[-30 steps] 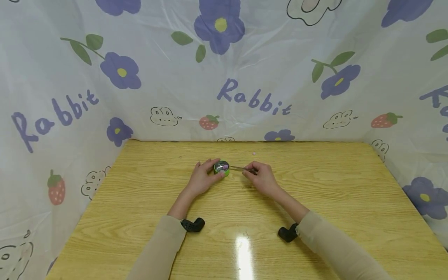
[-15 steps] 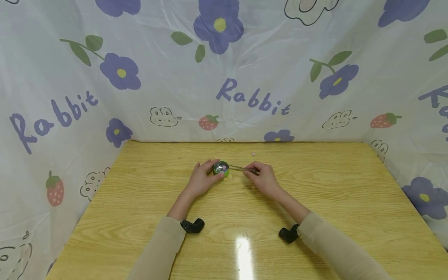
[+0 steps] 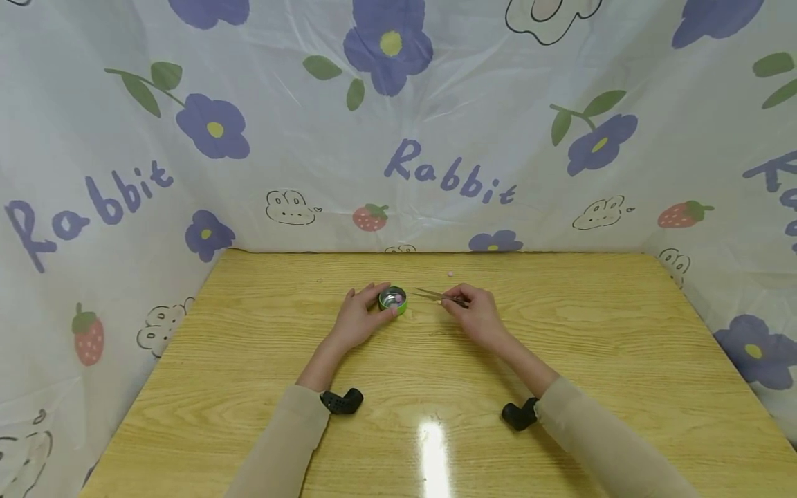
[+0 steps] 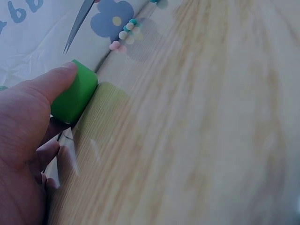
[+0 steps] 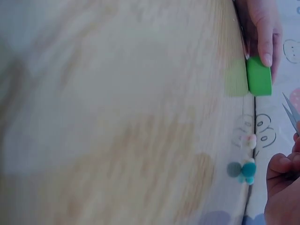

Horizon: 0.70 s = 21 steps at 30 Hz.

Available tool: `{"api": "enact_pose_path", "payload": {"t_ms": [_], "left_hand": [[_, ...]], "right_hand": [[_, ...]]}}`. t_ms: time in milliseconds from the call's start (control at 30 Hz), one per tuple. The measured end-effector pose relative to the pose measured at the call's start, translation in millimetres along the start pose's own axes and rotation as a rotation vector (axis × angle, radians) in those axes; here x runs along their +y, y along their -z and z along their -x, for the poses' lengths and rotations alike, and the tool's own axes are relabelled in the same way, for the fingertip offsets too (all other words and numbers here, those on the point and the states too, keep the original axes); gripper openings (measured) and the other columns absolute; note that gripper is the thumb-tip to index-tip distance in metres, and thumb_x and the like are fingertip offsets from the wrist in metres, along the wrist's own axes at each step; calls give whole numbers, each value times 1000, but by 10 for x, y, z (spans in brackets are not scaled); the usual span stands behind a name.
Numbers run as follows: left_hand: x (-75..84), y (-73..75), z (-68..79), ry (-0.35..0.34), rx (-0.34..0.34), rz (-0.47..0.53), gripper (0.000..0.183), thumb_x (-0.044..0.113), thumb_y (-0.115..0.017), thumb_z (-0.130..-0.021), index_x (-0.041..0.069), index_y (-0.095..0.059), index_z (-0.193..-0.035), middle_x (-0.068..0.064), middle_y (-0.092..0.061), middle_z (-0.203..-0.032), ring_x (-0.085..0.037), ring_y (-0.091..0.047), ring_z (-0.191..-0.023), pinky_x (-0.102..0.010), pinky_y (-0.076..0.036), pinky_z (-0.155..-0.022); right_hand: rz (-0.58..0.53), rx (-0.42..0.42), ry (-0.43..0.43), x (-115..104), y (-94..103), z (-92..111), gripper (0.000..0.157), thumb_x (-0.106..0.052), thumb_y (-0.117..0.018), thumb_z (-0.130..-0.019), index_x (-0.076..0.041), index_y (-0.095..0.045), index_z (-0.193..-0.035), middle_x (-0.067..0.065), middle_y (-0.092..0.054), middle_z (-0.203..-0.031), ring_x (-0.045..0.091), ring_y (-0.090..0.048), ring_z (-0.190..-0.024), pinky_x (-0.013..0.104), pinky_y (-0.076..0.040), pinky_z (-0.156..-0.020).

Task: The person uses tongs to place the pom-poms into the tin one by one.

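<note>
My left hand [image 3: 360,318] holds a small round green tin [image 3: 382,309] on the table, its thumb against the near side and its fingers around the far side. Inside the tin's silvery interior lies a small pinkish-purple ball [image 3: 398,298]. My right hand [image 3: 478,317] pinches metal tweezers [image 3: 429,294], which point left toward the tin. Their tips stand apart just right of the rim, with nothing between them. In the left wrist view the thumb presses on the green wall [image 4: 82,96], and the tweezers [image 4: 78,26] hang above it.
Beyond the tweezers a pink ball [image 3: 451,274] lies on the wooden table [image 3: 579,332]. Several small balls, among them a teal one [image 5: 249,169], sit near the right hand in the right wrist view. A patterned curtain [image 3: 299,138] closes off the back and sides.
The tweezers have drawn out of the tin to the right, along with my right hand. The purple ball, at their tips earlier, now lies in the tin. My left hand stays in place.
</note>
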State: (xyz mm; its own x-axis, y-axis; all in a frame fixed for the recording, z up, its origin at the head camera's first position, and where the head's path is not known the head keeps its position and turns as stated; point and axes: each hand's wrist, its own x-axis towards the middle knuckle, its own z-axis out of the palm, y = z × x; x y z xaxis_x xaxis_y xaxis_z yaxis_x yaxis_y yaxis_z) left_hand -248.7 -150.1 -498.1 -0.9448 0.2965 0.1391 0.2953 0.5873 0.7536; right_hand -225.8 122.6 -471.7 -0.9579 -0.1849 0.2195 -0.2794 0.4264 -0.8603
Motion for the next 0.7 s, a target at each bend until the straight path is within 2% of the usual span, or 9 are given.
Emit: {"api": "enact_pose_path", "payload": {"t_ms": [300, 533, 700], "left_hand": [[26, 14, 1, 14, -12, -4, 63, 33, -73, -98, 8, -52, -152, -18, -53, -150, -36, -34, -149, -54, -4, -125], [19, 22, -2, 12, -13, -3, 64, 32, -74, -97, 7, -52, -151, -18, -53, -149, -37, -35, -148, -55, -4, -125], [25, 27, -10, 13, -13, 1, 63, 31, -74, -97, 7, -52, -151, -18, -54, -149, -36, -34, -149, -54, -4, -125]], "right_hand": [[-3, 32, -7, 78, 114, -16, 13, -6, -71, -98, 1, -73, -107, 10, -72, -96, 24, -68, -89, 32, -59, -78], [15, 86, -26, 123, 225, -30, 13, -7, -73, -97, 1, -74, -106, 12, -73, -97, 25, -67, -90, 37, -59, -81], [21, 112, -57, 173, 313, -43, 14, -8, -72, -97, 1, -75, -107, 14, -73, -101, 26, -68, -94, 35, -58, -83]]}}
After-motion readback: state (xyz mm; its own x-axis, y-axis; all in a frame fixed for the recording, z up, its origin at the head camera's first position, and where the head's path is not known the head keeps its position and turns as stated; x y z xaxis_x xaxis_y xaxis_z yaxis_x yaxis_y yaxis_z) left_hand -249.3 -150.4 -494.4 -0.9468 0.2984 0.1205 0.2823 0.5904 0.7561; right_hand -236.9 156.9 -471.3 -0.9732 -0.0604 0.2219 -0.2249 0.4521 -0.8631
